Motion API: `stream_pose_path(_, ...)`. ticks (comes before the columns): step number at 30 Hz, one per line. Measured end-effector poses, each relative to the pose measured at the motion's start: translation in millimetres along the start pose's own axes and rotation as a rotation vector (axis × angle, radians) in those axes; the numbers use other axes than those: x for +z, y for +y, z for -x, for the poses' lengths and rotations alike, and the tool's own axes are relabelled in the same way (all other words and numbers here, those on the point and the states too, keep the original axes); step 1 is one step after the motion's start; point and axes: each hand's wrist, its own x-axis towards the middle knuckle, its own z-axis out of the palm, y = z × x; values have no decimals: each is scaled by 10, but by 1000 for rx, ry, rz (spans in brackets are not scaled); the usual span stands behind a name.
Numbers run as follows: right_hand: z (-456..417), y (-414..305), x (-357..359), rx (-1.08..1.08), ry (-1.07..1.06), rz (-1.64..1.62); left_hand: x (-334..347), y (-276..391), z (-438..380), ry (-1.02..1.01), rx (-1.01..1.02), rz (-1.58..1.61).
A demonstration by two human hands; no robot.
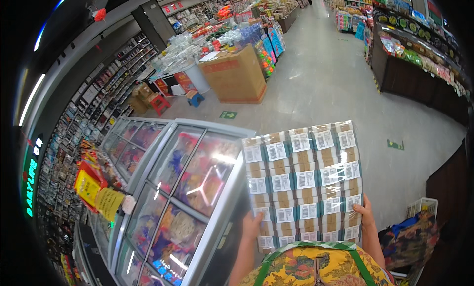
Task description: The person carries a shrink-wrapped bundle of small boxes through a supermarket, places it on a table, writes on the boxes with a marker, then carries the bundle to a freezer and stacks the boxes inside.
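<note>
A large shrink-wrapped block of many small packs (pixel 305 178), each row bearing barcode labels, is held in front of my body. My left hand (pixel 252 226) grips its left side near the lower corner, with the thumb on the front face. On the opposite side, my right hand (pixel 363 212) holds the edge, thumb over a label; the other fingers of both hands are mostly hidden behind the block. Clear film over the packs reflects light. Below the block shows a yellow floral garment (pixel 314 265) with green straps.
Glass-topped chest freezers (pixel 218 208) stand close on the left. A large cardboard box (pixel 233 78) and small stools (pixel 194 98) are ahead. An aisle floor (pixel 314 64) runs forward past a dark display counter (pixel 418 73). A white basket (pixel 422 208) with clothing sits at lower right.
</note>
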Motion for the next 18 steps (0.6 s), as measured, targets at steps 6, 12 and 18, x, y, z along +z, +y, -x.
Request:
stream_pose_path(6, -1618, -343, -159, -108, 104, 87, 806, 231, -1960, -99, 55, 38)
stream_pose_path(12, -2497, -551, -12, -121, 232, 12, 1361, 983, -3258, -278, 110, 72)
stream_pose_path(18, -3788, -290, -33, -49, 256, -25, 1535, 896, -4436, -238, 49, -58)
